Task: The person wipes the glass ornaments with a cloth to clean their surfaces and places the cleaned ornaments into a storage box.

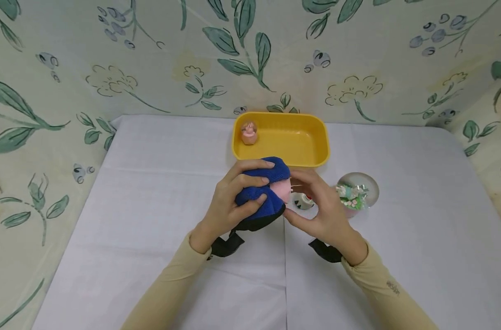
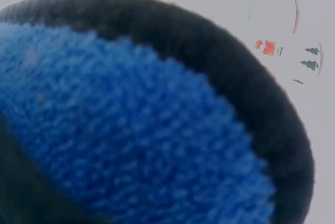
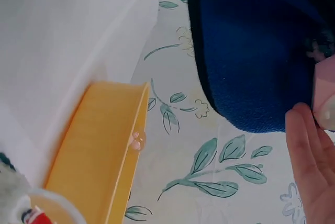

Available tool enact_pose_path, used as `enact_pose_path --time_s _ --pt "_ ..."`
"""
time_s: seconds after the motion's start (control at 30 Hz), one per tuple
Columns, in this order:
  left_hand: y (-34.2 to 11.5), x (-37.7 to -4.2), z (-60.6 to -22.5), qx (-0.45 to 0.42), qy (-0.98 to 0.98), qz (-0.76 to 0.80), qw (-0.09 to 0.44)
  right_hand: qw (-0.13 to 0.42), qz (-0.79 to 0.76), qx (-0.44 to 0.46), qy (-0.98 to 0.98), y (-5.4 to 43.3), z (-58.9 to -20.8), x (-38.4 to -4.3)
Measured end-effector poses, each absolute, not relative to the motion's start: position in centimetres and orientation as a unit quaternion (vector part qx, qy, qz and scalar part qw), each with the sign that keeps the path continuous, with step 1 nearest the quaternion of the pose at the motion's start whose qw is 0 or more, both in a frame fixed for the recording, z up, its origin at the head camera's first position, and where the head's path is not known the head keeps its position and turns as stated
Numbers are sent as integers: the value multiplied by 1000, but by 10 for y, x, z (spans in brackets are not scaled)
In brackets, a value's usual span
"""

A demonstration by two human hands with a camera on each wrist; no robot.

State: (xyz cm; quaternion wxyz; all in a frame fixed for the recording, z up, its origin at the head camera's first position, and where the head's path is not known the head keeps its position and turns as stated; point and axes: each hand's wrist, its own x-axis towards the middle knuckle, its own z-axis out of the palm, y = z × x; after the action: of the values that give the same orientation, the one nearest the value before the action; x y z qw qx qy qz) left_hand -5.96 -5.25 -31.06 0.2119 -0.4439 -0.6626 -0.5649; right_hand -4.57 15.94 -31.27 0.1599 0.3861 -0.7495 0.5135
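Note:
A blue cloth with black edging (image 1: 256, 207) is bunched around a snow globe with a pink base (image 1: 281, 190). My left hand (image 1: 230, 197) grips the cloth from the left, fingers spread over its folds. At the right, my right hand (image 1: 322, 206) holds the pink base between fingers and thumb. The right wrist view shows the fingertips against the pink base (image 3: 325, 85), with the open cloth (image 3: 246, 67) behind it. Most of the globe's dome is hidden by the cloth. Blue pile of the cloth (image 2: 141, 124) fills much of the left wrist view.
Behind the hands is a yellow tray (image 1: 300, 142) with a small pink snow globe (image 1: 249, 133) in its left end. A small white snow globe (image 1: 303, 202) stands beside my right hand. Farther right is a larger snow globe (image 1: 367, 188) with green and white decoration.

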Motion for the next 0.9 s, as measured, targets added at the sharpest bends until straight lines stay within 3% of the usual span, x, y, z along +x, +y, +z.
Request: enact_pose_path --time_s 0.33,0.5,0.67,0.9 --pt "-53 -59 -308 -459 -655 -574 175 313 407 449 -731 161 -310 -52" --pt "-53 -58 -307 -470 -656 -565 172 330 407 447 -725 161 -309 -53" --pt "-53 -58 -305 -481 -660 -552 169 260 463 399 -748 162 -308 -51" --pt "-51 -58 -306 -502 -659 -528 186 48 628 290 -720 162 -307 -45"
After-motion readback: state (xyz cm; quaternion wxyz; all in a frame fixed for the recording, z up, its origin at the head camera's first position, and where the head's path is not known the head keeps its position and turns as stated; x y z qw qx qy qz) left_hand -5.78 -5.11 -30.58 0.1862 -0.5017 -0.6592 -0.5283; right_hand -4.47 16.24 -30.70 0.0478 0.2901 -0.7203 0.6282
